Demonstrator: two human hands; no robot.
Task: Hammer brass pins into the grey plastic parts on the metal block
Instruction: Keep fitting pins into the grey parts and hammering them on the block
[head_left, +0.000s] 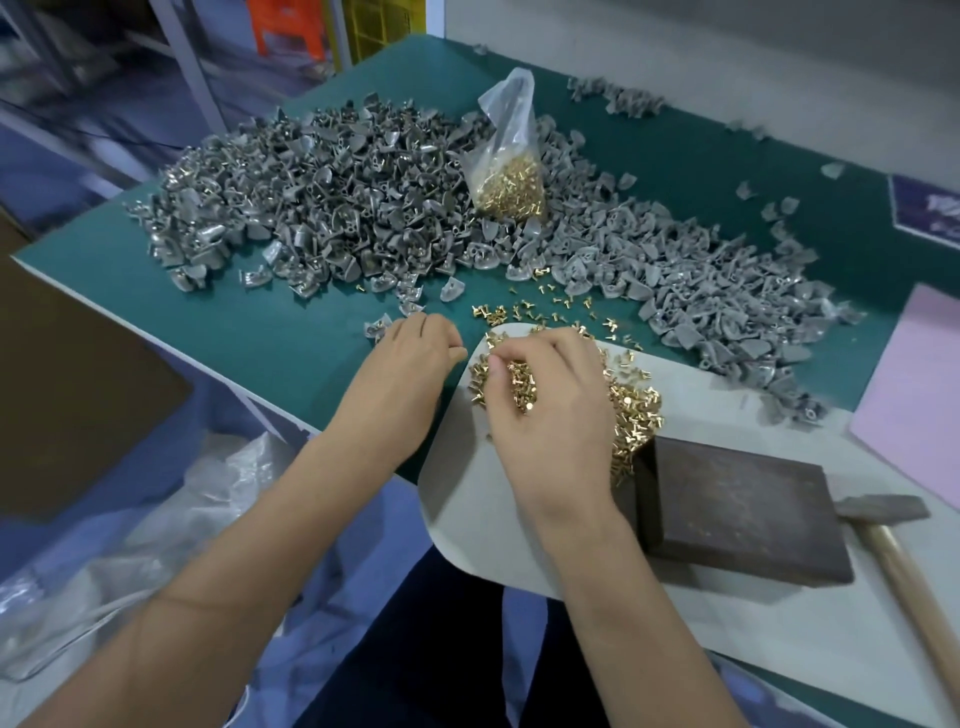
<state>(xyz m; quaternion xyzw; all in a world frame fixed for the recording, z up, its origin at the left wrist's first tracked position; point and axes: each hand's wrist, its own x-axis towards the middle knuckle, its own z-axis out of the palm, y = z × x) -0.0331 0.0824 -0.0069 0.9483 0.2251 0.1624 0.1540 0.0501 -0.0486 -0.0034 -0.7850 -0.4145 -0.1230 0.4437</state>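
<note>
Your right hand (540, 410) pinches brass pins (631, 410) from the loose heap beside the metal block (737, 514), ready for feeding; your left hand (410, 358) rests curled, apparently holding nothing, near the grey plastic parts (322, 208).

Shiny brass pins (631, 410), matt grey plastic parts (322, 202), dull rough metal block (737, 512).

I see loose brass pins (631, 410) heaped on a pale grey mat, w/ strays scattered onto green table beyond. More pins fill a clear bag (506, 179) standing upright amid the grey plastic parts (322, 208), a wide pile across the far side. Dark metal block (737, 512) lies flat near-right, touching the pin heap; hammer (893, 545) just beside it, handle toward me.
</note>
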